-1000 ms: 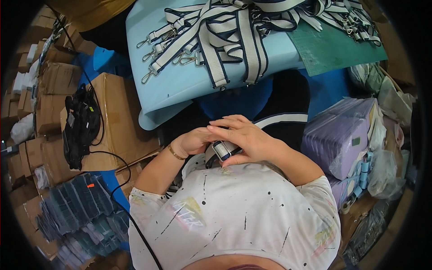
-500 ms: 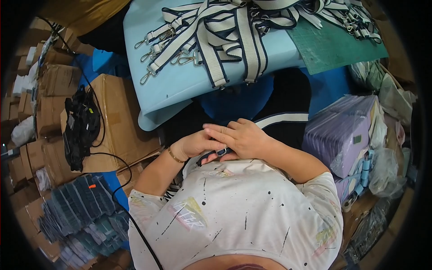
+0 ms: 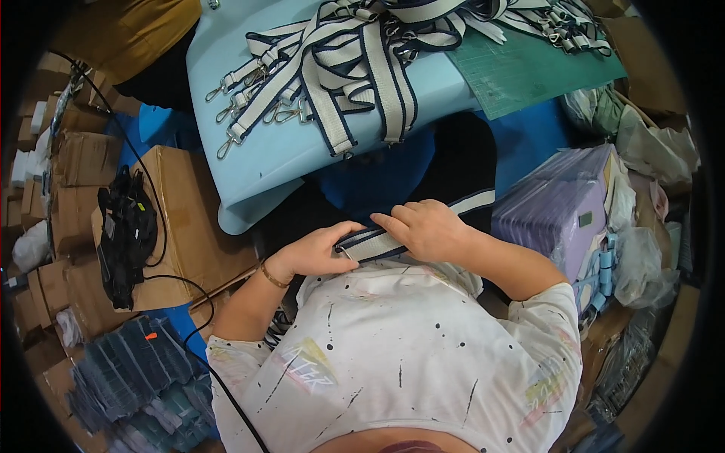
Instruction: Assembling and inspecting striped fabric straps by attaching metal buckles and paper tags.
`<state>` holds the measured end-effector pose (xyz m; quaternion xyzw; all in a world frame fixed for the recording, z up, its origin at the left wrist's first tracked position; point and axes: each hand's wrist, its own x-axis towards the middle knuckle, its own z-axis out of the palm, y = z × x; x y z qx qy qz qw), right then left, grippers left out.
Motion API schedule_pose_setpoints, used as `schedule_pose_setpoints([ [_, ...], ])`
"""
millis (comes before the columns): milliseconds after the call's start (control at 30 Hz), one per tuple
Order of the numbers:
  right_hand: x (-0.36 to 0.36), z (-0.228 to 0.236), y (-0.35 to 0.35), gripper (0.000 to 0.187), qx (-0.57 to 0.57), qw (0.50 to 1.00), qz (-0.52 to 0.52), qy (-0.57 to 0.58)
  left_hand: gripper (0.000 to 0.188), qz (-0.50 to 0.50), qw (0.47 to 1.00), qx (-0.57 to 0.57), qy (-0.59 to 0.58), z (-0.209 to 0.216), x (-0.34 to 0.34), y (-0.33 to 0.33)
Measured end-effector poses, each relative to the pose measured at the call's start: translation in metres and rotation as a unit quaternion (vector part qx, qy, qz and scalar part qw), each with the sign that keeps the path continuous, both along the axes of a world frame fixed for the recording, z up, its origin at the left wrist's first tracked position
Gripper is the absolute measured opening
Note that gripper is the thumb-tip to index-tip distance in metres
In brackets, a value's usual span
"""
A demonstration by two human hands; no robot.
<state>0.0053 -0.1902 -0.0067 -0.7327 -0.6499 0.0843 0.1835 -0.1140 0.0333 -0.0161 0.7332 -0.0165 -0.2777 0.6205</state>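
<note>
A white webbing strap (image 3: pixel 375 245) with dark navy edges runs between my hands, close to my shirt. My left hand (image 3: pixel 321 249) pinches its left end, where a metal piece (image 3: pixel 347 255) shows beside the thumb. My right hand (image 3: pixel 427 230) is closed over the strap farther right, thumb pointing left. Beyond this hand the strap (image 3: pixel 474 201) continues across my dark-clad leg. On the light blue table ahead lies a heap of similar straps (image 3: pixel 332 83), several with metal snap hooks (image 3: pixel 229 143) at their ends.
A green cutting mat (image 3: pixel 521 75) lies on the blue table (image 3: pixel 249 170), with more straps at its far edge. Cardboard boxes (image 3: pixel 192 226) and a black cable (image 3: pixel 155 196) are at left, near folded denim (image 3: pixel 132 362). Plastic-wrapped purple items (image 3: pixel 555 204) stand at right. Another person's mustard garment (image 3: pixel 143 34) shows at upper left.
My hands, overlapped before, have moved apart. The strap now shows broad and flat between them, with the metal piece at my left hand. The whole view has shifted slightly.
</note>
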Motion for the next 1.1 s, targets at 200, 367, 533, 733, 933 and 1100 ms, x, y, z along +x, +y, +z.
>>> schedule_pose_setpoints([
  [200, -0.004, -0.001, 0.002, 0.058, -0.08, 0.991, -0.008, -0.111, 0.044, -0.045, 0.981, 0.179, -0.065, 0.008, 0.011, -0.016],
  [367, 0.02, 0.038, 0.006, 0.058, -0.196, 0.972, 0.067, 0.113, 0.043, -0.044, 0.966, -0.203, 0.153, 0.021, 0.018, 0.002],
  [533, 0.069, 0.068, 0.02, 0.038, -0.23, 0.936, 0.057, 0.261, 0.055, -0.068, 0.945, -0.285, 0.144, 0.034, 0.042, 0.019],
  [733, 0.083, 0.084, 0.024, 0.039, -0.2, 0.978, -0.009, 0.054, 0.047, -0.003, 0.982, -0.179, 0.063, 0.067, 0.058, 0.062],
  [933, 0.103, 0.093, 0.078, 0.038, -0.084, 0.976, -0.132, -0.149, 0.042, 0.106, 0.992, 0.051, -0.05, 0.121, 0.088, 0.107],
  [1100, 0.139, 0.056, 0.122, 0.014, -0.076, 0.959, -0.135, -0.237, 0.062, 0.093, 0.804, 0.527, -0.26, 0.084, 0.116, 0.119],
])
